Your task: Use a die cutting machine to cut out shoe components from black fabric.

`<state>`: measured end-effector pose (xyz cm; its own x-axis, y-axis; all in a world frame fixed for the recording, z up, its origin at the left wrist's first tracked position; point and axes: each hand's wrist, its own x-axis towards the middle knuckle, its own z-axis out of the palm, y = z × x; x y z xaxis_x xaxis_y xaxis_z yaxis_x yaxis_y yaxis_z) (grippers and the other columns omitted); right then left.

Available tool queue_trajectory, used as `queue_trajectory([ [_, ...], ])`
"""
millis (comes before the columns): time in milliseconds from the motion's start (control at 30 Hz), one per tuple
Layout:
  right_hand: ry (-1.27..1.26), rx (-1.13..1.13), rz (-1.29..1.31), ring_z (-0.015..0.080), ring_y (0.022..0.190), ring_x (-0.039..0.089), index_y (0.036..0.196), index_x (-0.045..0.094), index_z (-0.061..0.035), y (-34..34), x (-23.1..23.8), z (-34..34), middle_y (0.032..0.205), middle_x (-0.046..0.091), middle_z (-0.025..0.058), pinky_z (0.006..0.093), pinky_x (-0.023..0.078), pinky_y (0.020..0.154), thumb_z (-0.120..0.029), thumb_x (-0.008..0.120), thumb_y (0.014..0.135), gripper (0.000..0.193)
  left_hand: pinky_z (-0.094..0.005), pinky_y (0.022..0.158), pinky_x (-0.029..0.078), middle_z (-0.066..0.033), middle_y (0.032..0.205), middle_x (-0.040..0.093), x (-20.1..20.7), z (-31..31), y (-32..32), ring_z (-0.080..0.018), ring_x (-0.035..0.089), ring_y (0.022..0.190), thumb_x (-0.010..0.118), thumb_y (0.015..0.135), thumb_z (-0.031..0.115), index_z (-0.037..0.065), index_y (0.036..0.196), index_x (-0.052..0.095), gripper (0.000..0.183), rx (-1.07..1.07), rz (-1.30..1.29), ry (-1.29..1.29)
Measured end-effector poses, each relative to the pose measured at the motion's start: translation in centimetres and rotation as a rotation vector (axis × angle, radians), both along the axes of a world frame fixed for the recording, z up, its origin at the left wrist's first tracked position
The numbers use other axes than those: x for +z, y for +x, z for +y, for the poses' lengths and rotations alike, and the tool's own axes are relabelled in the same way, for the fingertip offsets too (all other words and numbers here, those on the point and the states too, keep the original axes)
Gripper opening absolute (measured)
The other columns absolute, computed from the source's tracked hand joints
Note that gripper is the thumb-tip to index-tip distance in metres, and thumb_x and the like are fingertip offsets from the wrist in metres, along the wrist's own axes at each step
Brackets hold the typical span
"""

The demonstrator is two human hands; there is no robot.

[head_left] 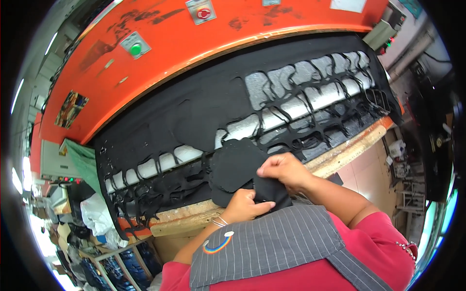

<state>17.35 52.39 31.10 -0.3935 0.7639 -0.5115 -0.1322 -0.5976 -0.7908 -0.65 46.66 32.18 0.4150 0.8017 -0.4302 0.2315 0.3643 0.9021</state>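
Observation:
Close to my body, at the front edge of the work table, I hold black cut-out pieces of sheet material [237, 164] with rounded edges. My left hand [244, 205] is closed on the near part of these pieces, its thumb lying over a folded dark flap [268, 192]. On the other side, my right hand [285, 169] pinches the upper edge of that flap between thumb and fingers. Behind my hands lies a large black sheet [208, 114], with shaped openings cut through it on the right. Silver-grey surface [296, 109] shows through those openings.
An orange machine body [160, 41] spans the back, with a green button [135, 49] and a red button [204, 13]. Thin black offcut strips [160, 191] hang along the front. A worn wooden rail [349, 149] edges the table. White plastic bags [97, 213] sit at left.

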Motion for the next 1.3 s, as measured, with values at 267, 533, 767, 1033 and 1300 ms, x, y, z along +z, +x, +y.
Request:
queue_trajectory([
  [267,0.717,0.149,-0.331,0.012,0.069,0.06,0.093,0.068,-0.0006,-4.9,1.5,9.4,0.076,0.067,0.0067,0.0282,0.048,0.064,-0.025,0.07,0.084,0.026,-0.0303,0.082,0.052,-0.0074,0.102,0.067,0.6,-0.5,-4.4,-0.0145,0.063,0.089,0.07,0.083,0.009,-0.002,0.107,0.063,0.028,0.521,-0.303,-0.069],
  [533,1.62,0.366,-1.308,0.0291,0.117,0.054,0.122,0.055,-0.003,-9.2,-1.2,20.0,0.12,0.058,0.0145,0.04,0.044,0.097,-0.011,0.063,0.075,0.047,-0.035,0.101,0.042,-0.0097,0.123,0.058,-0.2,4.2,-10.1,-0.0206,0.056,0.113,0.061,0.091,0.01,0.0,0.122,0.053,0.034,0.941,-0.691,0.033],
  [767,1.504,0.561,-1.216,0.0314,0.102,0.063,0.106,0.059,-0.0037,-9.1,-3.1,23.4,0.106,0.066,0.0155,0.0389,0.048,0.091,-0.006,0.053,0.081,0.025,-0.0313,0.097,0.043,-0.0068,0.116,0.062,-2.1,7.8,-8.5,-0.017,0.057,0.107,0.064,0.091,0.013,0.001,0.117,0.056,0.03,1.016,-0.614,0.023],
  [1033,1.167,-0.068,-0.543,0.0243,0.082,0.067,0.104,0.058,-0.0031,-7.6,0.1,19.0,0.089,0.068,0.0126,0.0354,0.05,0.069,-0.006,0.059,0.085,0.019,-0.0295,0.089,0.046,-0.0095,0.11,0.064,-3.0,9.6,-7.5,-0.0162,0.06,0.097,0.066,0.087,0.009,-0.003,0.11,0.058,0.027,1.013,-0.309,0.091],
  [1300,0.565,-0.07,0.245,0.0069,0.083,0.059,0.101,0.062,-0.0011,-6.9,1.0,14.3,0.093,0.065,0.0012,0.0227,0.049,0.077,-0.004,0.064,0.089,0.012,-0.0274,0.08,0.048,-0.0095,0.096,0.069,-4.2,12.1,-8.2,-0.016,0.063,0.086,0.072,0.079,0.01,-0.006,0.1,0.064,0.027,1.083,-0.081,0.238],
])
